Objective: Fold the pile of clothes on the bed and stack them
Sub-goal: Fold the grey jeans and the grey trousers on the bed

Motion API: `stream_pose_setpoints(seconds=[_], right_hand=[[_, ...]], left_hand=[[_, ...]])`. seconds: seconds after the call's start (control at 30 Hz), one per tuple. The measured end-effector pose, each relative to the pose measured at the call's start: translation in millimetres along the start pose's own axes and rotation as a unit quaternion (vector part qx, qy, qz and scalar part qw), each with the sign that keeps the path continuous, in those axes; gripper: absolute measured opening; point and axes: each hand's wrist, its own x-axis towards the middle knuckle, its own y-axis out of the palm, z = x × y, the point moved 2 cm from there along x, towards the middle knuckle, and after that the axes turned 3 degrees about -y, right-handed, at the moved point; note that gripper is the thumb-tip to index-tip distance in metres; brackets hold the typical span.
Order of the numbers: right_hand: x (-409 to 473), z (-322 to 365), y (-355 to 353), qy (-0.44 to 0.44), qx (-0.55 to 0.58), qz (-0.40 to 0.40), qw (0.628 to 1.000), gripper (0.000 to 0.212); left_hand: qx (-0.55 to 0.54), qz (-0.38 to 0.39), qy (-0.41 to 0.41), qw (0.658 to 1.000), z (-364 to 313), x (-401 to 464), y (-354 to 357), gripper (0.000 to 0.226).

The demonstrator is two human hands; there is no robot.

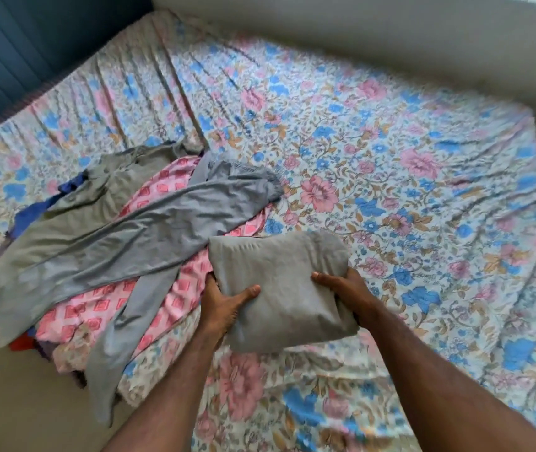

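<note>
While most of the clothes still wait unfolded, one folded grey garment (pixel 281 288) is held just above the floral bed sheet (pixel 406 190): the left hand (pixel 224 305) and right hand (pixel 346 288) each grip a side, thumbs on top. No finished stack is visible yet. Farther left lies the pile (pixel 103 249), with grey trousers (pixel 149 233) spread over a pink patterned cloth (pixel 175 288), olive, blue and red pieces beneath.
</note>
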Motion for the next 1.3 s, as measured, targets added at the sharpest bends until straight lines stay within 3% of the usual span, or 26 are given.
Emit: stream_pose_setpoints(seconds=[0.23, 0.37, 0.5, 0.6, 0.67, 0.73, 0.87, 1.0, 1.1, 1.17, 1.23, 1.3], right_hand=[[82, 77, -93, 0.017, -0.096, 0.003, 0.995, 0.031], [118, 111, -146, 0.015, -0.133, -0.004, 0.991, 0.035], [133, 111, -192, 0.01, -0.092, -0.068, 0.993, 0.036], [136, 103, -225, 0.015, -0.044, -0.129, 0.991, 0.02], [136, 91, -253, 0.02, -0.016, -0.172, 0.985, 0.025], [134, 83, -278, 0.031, -0.003, -0.203, 0.979, 0.035], [128, 75, -328, 0.038, 0.003, -0.245, 0.969, 0.014], [131, 73, -369, 0.015, 0.003, -0.3, 0.954, 0.013], [137, 66, -378, 0.013, 0.022, -0.302, 0.953, 0.032], [142, 51, -376, 0.025, 0.03, -0.293, 0.955, 0.033], [149, 31, -370, 0.054, 0.02, -0.282, 0.958, 0.035], [154, 12, -362, 0.089, -0.022, -0.276, 0.957, 0.05]], left_hand=[[-0.037, 0.067, -0.061, 0.995, -38, 59, 113, 0.101], [-0.05, 0.111, -0.06, 0.991, -50, 82, 174, 0.088], [-0.055, 0.156, -0.035, 0.986, -66, 100, 237, 0.077], [-0.031, 0.199, -0.015, 0.979, -85, 108, 278, 0.098], [-0.009, 0.227, 0.003, 0.974, -93, 107, 308, 0.103], [0.011, 0.25, 0.015, 0.968, -100, 102, 338, 0.096], [0.046, 0.289, 0.028, 0.956, -112, 90, 398, 0.086], [0.073, 0.319, 0.049, 0.944, -122, 91, 447, 0.086], [0.079, 0.317, 0.071, 0.943, -126, 97, 464, 0.087], [0.101, 0.317, 0.08, 0.94, -121, 102, 466, 0.086], [0.159, 0.334, 0.08, 0.926, -110, 106, 462, 0.086], [0.235, 0.354, 0.069, 0.903, -94, 108, 457, 0.088]])
